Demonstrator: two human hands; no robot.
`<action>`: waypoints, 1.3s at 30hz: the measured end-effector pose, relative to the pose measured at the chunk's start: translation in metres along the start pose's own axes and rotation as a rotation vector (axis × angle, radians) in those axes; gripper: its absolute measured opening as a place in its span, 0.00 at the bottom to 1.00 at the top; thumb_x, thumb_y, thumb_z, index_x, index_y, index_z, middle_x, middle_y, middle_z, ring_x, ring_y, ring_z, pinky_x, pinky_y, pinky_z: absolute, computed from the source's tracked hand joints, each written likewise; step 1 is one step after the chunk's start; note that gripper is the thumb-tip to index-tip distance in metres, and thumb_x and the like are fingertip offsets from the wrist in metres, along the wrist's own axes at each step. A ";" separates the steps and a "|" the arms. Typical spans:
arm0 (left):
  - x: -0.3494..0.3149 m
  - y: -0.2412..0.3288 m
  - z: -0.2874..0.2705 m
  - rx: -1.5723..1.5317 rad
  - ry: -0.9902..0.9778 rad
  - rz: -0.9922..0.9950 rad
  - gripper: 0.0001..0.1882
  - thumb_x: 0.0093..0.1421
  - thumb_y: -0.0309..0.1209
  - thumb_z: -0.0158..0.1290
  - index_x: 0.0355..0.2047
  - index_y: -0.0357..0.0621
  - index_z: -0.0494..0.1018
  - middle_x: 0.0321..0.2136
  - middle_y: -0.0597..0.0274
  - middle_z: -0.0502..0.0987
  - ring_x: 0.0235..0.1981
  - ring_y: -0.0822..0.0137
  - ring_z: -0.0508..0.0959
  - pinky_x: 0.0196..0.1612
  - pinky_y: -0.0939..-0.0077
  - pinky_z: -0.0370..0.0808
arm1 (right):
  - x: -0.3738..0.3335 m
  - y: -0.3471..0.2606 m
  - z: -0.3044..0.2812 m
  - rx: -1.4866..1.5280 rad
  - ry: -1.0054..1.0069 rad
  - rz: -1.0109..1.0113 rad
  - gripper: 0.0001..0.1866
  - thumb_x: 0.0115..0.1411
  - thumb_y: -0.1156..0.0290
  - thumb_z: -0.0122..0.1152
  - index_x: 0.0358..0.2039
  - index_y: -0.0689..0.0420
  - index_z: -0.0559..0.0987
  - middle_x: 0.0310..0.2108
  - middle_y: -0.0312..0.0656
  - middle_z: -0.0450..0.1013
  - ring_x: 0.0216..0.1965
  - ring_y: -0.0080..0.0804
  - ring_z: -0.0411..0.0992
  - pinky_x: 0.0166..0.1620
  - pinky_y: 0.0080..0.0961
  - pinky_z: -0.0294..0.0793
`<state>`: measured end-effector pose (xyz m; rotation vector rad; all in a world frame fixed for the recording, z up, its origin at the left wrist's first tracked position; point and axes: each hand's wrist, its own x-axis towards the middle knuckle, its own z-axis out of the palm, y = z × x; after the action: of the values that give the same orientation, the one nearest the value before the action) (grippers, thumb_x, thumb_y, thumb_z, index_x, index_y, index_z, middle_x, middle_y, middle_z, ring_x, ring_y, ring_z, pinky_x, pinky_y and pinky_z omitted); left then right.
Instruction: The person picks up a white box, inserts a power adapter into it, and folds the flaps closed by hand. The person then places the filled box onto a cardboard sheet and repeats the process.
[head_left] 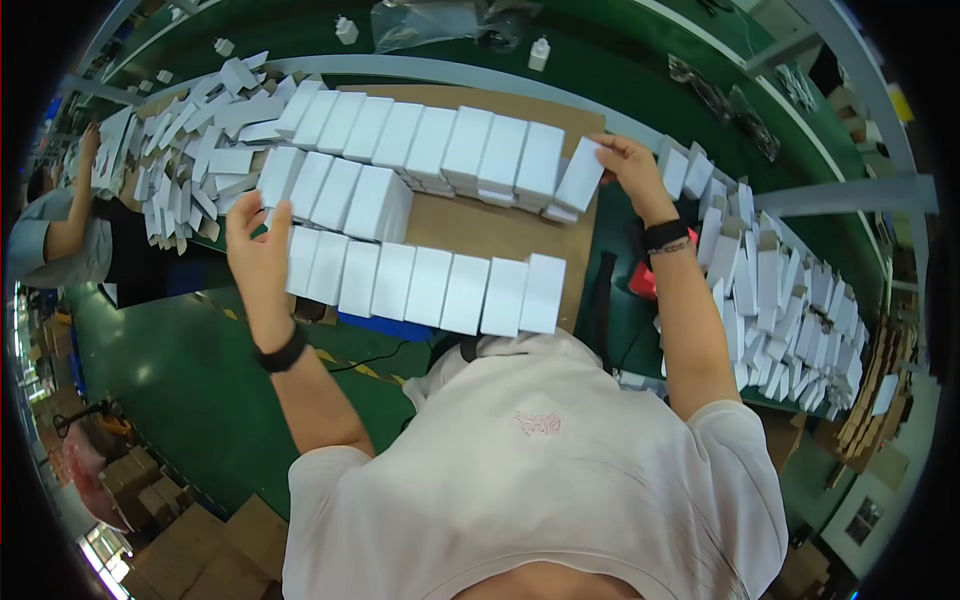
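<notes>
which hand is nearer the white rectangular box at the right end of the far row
Right. The right hand touches that white rectangular box at its right side; the left hand is well away to its left, and lower in view.

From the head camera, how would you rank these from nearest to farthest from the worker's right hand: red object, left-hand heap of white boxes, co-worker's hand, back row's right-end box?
Measured from the right hand:
1. Right-end box: at its fingertips.
2. Red object: below, beside the forearm.
3. Heap of white boxes: far left.
4. Co-worker's hand: beyond the heap.
</notes>
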<state>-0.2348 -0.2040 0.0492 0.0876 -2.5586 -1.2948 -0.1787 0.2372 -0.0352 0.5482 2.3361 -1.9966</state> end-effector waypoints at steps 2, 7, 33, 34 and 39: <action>0.034 -0.050 -0.016 0.165 0.058 -0.021 0.23 0.49 0.36 0.58 0.42 0.36 0.68 0.41 0.56 0.71 0.40 0.64 0.71 0.42 0.73 0.69 | 0.013 0.010 0.007 -0.088 -0.064 0.030 0.13 0.57 0.70 0.51 0.42 0.58 0.75 0.30 0.34 0.73 0.29 0.18 0.68 0.31 0.16 0.68; 0.111 -0.186 -0.060 0.392 -0.044 -0.012 0.26 0.47 0.37 0.58 0.44 0.36 0.67 0.42 0.48 0.71 0.44 0.57 0.71 0.45 0.69 0.68 | 0.068 0.003 0.011 -0.334 0.062 -0.171 0.18 0.55 0.66 0.56 0.45 0.58 0.73 0.33 0.38 0.73 0.35 0.22 0.69 0.34 0.18 0.69; 0.166 -0.065 -0.037 0.799 -0.142 0.468 0.29 0.36 0.26 0.59 0.42 0.43 0.62 0.34 0.50 0.70 0.39 0.49 0.70 0.40 0.61 0.69 | 0.114 -0.115 -0.019 0.415 -0.164 -0.029 0.32 0.52 0.73 0.52 0.59 0.53 0.55 0.48 0.46 0.63 0.41 0.38 0.70 0.41 0.28 0.73; 0.154 -0.051 -0.041 0.665 0.011 0.575 0.31 0.36 0.29 0.61 0.43 0.41 0.63 0.34 0.50 0.70 0.39 0.49 0.70 0.40 0.62 0.69 | 0.088 -0.131 -0.013 0.480 -0.180 -0.094 0.34 0.52 0.72 0.53 0.60 0.51 0.53 0.50 0.46 0.62 0.43 0.39 0.70 0.42 0.28 0.73; 0.044 0.079 -0.006 0.295 -0.263 0.353 0.32 0.38 0.43 0.62 0.39 0.36 0.65 0.33 0.46 0.73 0.36 0.49 0.74 0.37 0.64 0.71 | -0.002 -0.147 0.019 0.700 -0.255 -0.310 0.33 0.51 0.78 0.54 0.58 0.57 0.56 0.53 0.45 0.61 0.49 0.36 0.65 0.51 0.31 0.66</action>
<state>-0.2705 -0.1690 0.1251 -0.4854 -2.7972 -0.8412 -0.2215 0.2004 0.1023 -0.0895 1.6130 -2.8201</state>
